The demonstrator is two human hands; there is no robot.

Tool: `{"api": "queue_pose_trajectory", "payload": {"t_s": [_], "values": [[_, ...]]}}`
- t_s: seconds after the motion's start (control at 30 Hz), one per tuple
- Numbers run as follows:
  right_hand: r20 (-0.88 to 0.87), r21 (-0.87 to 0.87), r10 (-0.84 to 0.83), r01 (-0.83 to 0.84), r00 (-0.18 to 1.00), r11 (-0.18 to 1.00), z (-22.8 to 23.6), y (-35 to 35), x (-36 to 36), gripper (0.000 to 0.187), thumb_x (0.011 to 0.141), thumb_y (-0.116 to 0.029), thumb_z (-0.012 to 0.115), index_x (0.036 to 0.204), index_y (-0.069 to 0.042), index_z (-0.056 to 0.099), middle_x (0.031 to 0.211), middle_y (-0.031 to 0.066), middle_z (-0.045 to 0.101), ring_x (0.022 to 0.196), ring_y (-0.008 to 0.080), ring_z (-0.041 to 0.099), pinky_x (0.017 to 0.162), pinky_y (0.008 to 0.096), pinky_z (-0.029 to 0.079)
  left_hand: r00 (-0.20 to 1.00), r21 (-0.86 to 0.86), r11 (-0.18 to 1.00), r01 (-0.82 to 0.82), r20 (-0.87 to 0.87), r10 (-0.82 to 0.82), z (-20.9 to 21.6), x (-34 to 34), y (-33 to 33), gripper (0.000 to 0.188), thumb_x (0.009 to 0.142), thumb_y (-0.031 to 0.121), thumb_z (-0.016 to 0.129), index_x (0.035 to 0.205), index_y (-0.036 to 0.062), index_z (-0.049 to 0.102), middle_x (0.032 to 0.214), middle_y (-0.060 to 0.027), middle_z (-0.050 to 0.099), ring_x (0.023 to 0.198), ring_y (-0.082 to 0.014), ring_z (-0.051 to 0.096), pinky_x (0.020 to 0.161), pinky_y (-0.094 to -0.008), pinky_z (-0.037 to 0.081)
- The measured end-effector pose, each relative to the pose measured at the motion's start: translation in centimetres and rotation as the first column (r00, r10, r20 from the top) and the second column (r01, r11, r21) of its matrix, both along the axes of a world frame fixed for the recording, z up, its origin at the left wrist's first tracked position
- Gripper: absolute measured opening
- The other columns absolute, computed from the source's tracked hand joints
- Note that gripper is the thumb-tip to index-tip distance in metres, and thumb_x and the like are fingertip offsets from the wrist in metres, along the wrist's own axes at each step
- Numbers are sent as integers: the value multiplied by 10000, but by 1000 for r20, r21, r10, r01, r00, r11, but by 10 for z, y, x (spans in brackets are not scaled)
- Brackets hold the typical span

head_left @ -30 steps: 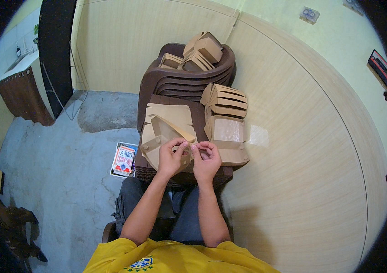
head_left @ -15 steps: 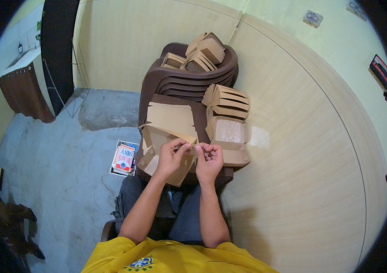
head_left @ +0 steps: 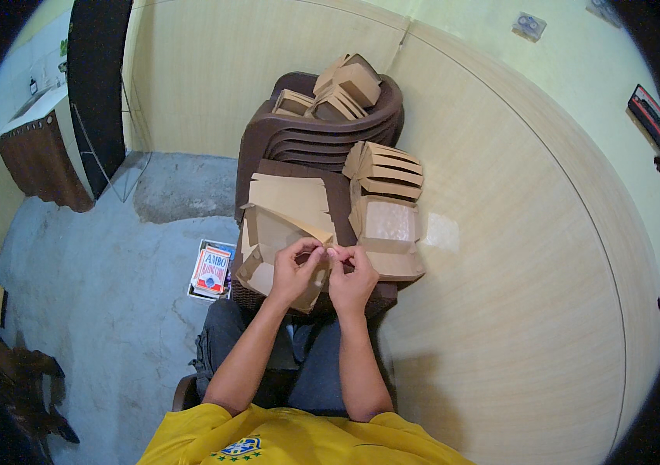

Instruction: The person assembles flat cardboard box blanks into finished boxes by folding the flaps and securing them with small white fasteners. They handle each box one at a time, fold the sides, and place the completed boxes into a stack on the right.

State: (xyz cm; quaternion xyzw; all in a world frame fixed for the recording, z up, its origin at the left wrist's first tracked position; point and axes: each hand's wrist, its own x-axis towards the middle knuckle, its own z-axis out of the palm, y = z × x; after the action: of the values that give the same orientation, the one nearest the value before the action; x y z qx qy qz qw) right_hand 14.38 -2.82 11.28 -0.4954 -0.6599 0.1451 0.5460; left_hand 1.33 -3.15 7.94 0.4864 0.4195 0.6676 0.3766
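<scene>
- Biggest item: stacked brown chairs (head_left: 307, 143), with finished-looking boxes (head_left: 357, 84) piled up top.
- Flat cardboard sheet (head_left: 291, 192) lies on the dark-brown surface, partly under the work.
- Half-folded carton (head_left: 276, 231) is in both hands, tilted, above that surface and just in front of the sheet. Since half a second ago its left end has risen slightly (small shift, hands about where they were).
- Open carton (head_left: 390, 225) sits at right, nested cartons (head_left: 387, 169) just beyond it.
- Left hand (head_left: 291, 277): grip pinching the half-folded carton's near right corner, thumb against fingertips.
- Right hand (head_left: 352, 283): grip pinching the same corner, fingertips nearly meeting the left's.
- Smallest: the corner itself, mostly hidden by fingers. My read: work is concentrated there and unfinished; can't tell if anything has locked.
</scene>
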Motion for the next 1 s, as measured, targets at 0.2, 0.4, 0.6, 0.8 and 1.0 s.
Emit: {"api": "queue_pose_trajectory", "payload": {"t_s": [0.2,0.4,0.6,0.8,1.0], "values": [[-385,-57,117,-150,915,987,-10,0,-5,204,993,44,736,1120,26,577,1106,166,747,985,178,729,889,315,610,1000,-67,998,-20,7,21,1,6,2,126,1036,81,709,1093,-31,708,958,-44,756,887,-88,719,803,-264,576],[-406,2,193,-210,893,978,-15,1,-5,304,994,78,706,1194,-9,494,1076,136,720,977,165,711,898,303,608,997,-18,998,-68,-23,68,3,6,1,139,1023,82,711,1099,-35,713,933,-43,759,864,-102,729,790,-274,581],[-428,-29,176,-209,886,978,-15,3,-2,306,989,88,704,1125,-37,459,1054,129,719,956,150,698,868,298,593,998,-49,997,-53,-44,50,6,0,-7,111,1005,59,718,1040,-45,737,911,-79,781,872,-123,746,798,-295,586],[-213,-37,193,-205,958,978,-17,-1,1,297,978,80,724,1052,-41,463,1029,135,732,955,139,694,844,284,587,972,34,992,-120,-201,124,5,-6,-10,160,1005,83,733,1051,-69,758,895,-113,789,839,-128,750,767,-300,592],[-375,23,170,-174,911,984,-18,2,-2,269,941,15,770,989,-41,512,961,142,777,840,182,695,766,337,556,974,78,991,-110,-188,123,-2,-3,-11,165,995,109,779,1069,-38,787,895,-51,780,792,-85,679,722,-273,555]]}}
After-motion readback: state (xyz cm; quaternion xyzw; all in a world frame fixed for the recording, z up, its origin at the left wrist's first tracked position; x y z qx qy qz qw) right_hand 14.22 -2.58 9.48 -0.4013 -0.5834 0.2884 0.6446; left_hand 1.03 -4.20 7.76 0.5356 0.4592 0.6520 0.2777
